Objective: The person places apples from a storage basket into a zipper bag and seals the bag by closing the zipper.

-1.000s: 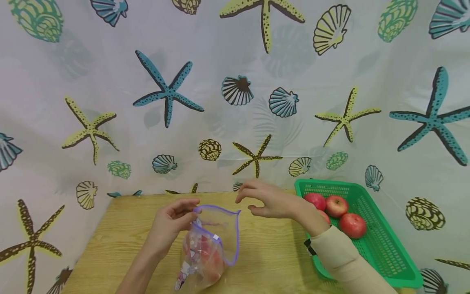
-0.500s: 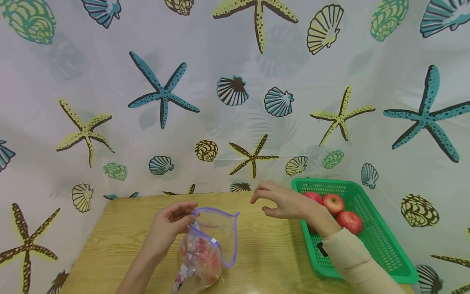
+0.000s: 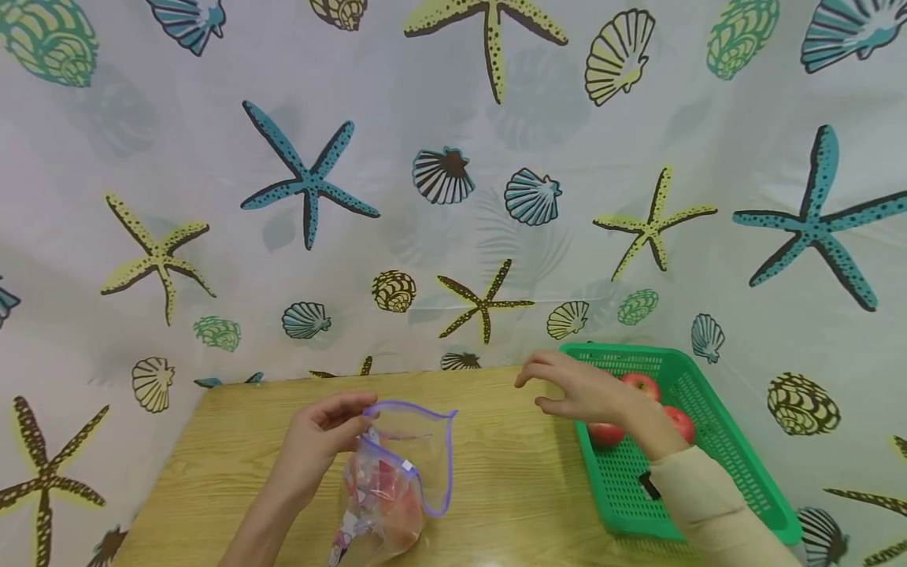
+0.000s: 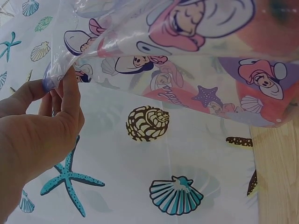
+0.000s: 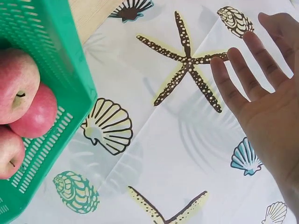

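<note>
My left hand [image 3: 322, 437] pinches the rim of a clear zip bag [image 3: 375, 520] with a purple edge, its mouth gaping toward the right. Inside the bag lie red apples [image 3: 400, 512]; how many, I cannot tell. In the left wrist view thumb and fingers grip the corner of the bag [image 4: 173, 91], which has cartoon prints. My right hand [image 3: 577, 390] hovers over the left edge of the green basket [image 3: 602, 504], holding nothing, its fingers loosely bent. Several red apples [image 5: 35, 112] sit in the basket; in the head view the right hand and forearm hide some.
A wooden table [image 3: 227, 449] carries the bag and the basket. Behind it hangs a white sheet [image 3: 439, 244] printed with starfish and shells. A small black object [image 3: 648, 486] shows at the basket, beside the right forearm.
My right hand has moved right, away from the bag and over the basket's edge. The left hand keeps its grip on the bag. The whole head view has shifted slightly.
</note>
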`<control>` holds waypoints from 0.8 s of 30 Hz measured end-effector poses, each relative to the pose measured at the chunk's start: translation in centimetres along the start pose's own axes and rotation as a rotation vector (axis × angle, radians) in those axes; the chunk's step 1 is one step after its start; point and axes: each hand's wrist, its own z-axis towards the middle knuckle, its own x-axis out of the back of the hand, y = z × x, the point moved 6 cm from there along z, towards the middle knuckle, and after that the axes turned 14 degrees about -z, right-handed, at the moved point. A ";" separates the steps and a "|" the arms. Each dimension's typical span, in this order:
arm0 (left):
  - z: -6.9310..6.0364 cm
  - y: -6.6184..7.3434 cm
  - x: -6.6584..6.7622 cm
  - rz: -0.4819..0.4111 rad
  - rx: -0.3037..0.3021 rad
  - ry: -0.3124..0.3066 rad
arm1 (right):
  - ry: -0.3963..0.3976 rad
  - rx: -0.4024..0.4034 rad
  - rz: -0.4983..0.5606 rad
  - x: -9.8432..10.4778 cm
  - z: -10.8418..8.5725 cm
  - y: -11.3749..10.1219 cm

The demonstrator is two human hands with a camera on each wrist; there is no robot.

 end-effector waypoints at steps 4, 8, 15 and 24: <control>0.0 0.0 0.0 0.002 0.004 0.000 | -0.006 -0.024 0.010 -0.2 -0.7 0.7; 0.0 -0.1 0.1 -0.003 0.007 0.001 | -0.011 -0.060 0.021 -0.4 -1.6 1.5; 0.1 -0.1 0.1 -0.004 -0.001 -0.006 | -0.015 -0.139 0.019 -0.7 -3.1 3.4; 0.0 -0.1 0.0 -0.002 0.014 0.006 | -0.056 -0.178 0.012 -1.7 -4.1 4.8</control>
